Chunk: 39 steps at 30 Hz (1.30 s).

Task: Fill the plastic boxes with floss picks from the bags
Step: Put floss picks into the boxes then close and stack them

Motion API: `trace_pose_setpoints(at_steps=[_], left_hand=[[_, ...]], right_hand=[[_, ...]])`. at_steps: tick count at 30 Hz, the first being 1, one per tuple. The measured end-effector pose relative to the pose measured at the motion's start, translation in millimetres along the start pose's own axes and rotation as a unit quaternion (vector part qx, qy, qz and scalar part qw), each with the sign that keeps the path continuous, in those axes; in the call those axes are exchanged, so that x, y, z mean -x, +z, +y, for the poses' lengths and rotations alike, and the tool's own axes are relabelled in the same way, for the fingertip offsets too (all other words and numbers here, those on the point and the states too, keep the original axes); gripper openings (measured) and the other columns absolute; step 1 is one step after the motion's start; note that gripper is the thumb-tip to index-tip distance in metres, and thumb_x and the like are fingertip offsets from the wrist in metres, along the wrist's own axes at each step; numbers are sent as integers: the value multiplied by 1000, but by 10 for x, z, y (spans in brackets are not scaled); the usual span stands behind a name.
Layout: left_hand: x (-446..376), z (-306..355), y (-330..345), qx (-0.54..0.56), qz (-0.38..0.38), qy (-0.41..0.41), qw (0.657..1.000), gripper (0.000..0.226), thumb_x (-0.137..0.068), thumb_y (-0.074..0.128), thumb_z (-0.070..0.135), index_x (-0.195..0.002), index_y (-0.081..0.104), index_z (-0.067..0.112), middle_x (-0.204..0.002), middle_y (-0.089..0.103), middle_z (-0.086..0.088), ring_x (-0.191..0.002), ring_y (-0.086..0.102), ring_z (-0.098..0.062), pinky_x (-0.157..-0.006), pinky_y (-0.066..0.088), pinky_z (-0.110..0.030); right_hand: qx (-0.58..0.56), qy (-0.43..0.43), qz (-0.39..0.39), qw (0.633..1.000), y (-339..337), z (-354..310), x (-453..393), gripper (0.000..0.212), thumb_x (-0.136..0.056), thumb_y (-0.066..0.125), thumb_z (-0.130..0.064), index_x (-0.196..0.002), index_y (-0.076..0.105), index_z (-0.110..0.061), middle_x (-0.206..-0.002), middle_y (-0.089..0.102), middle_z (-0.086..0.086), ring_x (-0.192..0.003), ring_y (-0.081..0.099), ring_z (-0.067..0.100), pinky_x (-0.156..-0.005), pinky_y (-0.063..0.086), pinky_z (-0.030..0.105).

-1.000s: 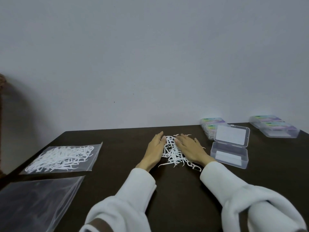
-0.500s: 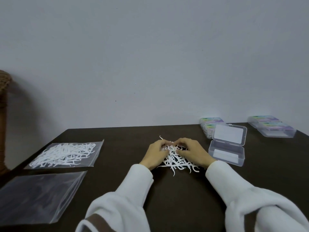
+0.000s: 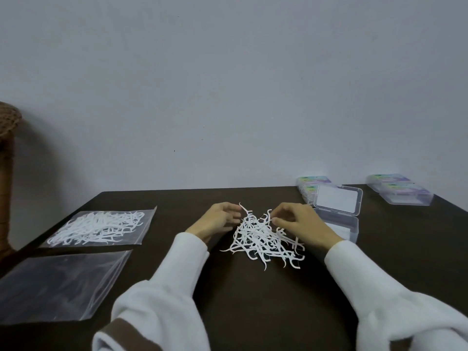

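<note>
Loose pile of floss picks (image 3: 263, 240) on the dark table (image 3: 253, 300), centre. Your left hand (image 3: 215, 220) sits at the pile's left edge, fingers curled, tips at the picks; whether it pinches any, cannot tell. Your right hand (image 3: 296, 220) pinches picks at the pile's top right. Open plastic box (image 3: 338, 216) just right of it, lid up. Full bag (image 3: 101, 228) and empty bag (image 3: 58, 285) far left. Closed boxes (image 3: 400, 192) at back right.

Dark table (image 3: 253, 312), pale grey wall (image 3: 228, 84), brown wicker object (image 3: 7, 138) far left.
</note>
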<state>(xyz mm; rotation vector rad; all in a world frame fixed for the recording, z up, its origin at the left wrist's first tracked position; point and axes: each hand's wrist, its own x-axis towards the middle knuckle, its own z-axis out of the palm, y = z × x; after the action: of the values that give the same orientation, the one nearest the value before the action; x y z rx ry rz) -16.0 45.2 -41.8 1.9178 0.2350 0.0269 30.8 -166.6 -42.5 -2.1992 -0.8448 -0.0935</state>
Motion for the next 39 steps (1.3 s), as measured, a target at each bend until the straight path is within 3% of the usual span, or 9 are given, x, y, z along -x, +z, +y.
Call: trace_pose_setpoints(at_steps=[2, 4, 7, 11, 17, 21, 27, 32, 39], left_hand=[[-8, -59, -73, -57, -6, 48, 997, 46, -85, 36, -18, -111, 56, 14, -114, 59, -8, -97, 59, -14, -75, 47, -15], [15, -79, -108, -130, -69, 103, 984, 63, -77, 38, -23, -119, 54, 21, -126, 56, -2, -117, 52, -11, -91, 42, -14], [54, -78, -43, -239, -143, 140, 950, 74, -73, 45, -19, -130, 51, 27, -137, 49, 7, -128, 42, -3, -102, 34, -11], [59, -84, 43, -322, -98, 159, 928, 59, -81, 49, -8, -125, 59, 29, -136, 52, 6, -122, 47, -10, -99, 35, -18], [61, -86, 31, -349, -20, 181, 919, 28, -81, 71, 20, -102, 70, 39, -107, 65, 5, -98, 58, -11, -91, 47, -36], [96, -10, 52, -410, 31, 205, 888, 25, -78, 74, 28, -102, 72, 33, -103, 70, 8, -94, 61, -10, -87, 43, -24], [145, 33, 41, -390, 62, 223, 891, 24, -75, 77, 30, -98, 74, 28, -92, 71, 7, -85, 63, -8, -78, 44, -19], [153, 46, -6, -331, 68, 226, 914, 17, -71, 81, 21, -87, 75, 24, -72, 66, 11, -71, 61, -3, -70, 46, -18], [188, 92, -23, -201, 58, 203, 957, 16, -66, 84, 13, -80, 77, 13, -64, 67, 5, -57, 57, 6, -59, 40, -4]], right_hand=[[64, 39, -40, 996, -4, -27, 53, 38, -81, 64, -46, -109, 61, -20, -107, 64, -6, -99, 59, 10, -89, 47, 28], [178, 43, -102, 978, 57, -71, 82, 59, -78, 62, -57, -123, 53, -20, -122, 56, -4, -112, 50, 12, -93, 43, 31], [208, 18, -105, 972, 127, -147, 86, 56, -82, 61, -48, -128, 48, -20, -125, 54, -2, -115, 48, 15, -92, 42, 33], [157, 13, -88, 984, 90, -170, 89, 39, -83, 64, -32, -120, 56, -20, -110, 62, -3, -97, 56, 12, -83, 47, 28], [205, 46, -116, 971, 17, -186, 107, 58, -75, 65, -56, -120, 53, -22, -118, 58, -7, -106, 55, 13, -88, 46, 31], [229, 12, -92, 969, 46, -215, 122, 42, -80, 65, -44, -118, 57, -26, -110, 62, -9, -104, 56, 11, -78, 39, 24], [171, 10, -68, 983, 20, -214, 110, 24, -78, 70, -37, -100, 64, -27, -74, 61, -17, -85, 61, 6, -84, 43, 29], [38, 25, -50, 998, -50, -145, 71, 15, -76, 74, -13, -89, 69, -18, -72, 70, -6, -60, 59, -4, -60, 44, 8], [-46, 43, -58, 996, -240, -61, 101, 16, -77, 73, -6, -85, 69, -19, -69, 68, -7, -57, 61, -6, -59, 48, 9]])
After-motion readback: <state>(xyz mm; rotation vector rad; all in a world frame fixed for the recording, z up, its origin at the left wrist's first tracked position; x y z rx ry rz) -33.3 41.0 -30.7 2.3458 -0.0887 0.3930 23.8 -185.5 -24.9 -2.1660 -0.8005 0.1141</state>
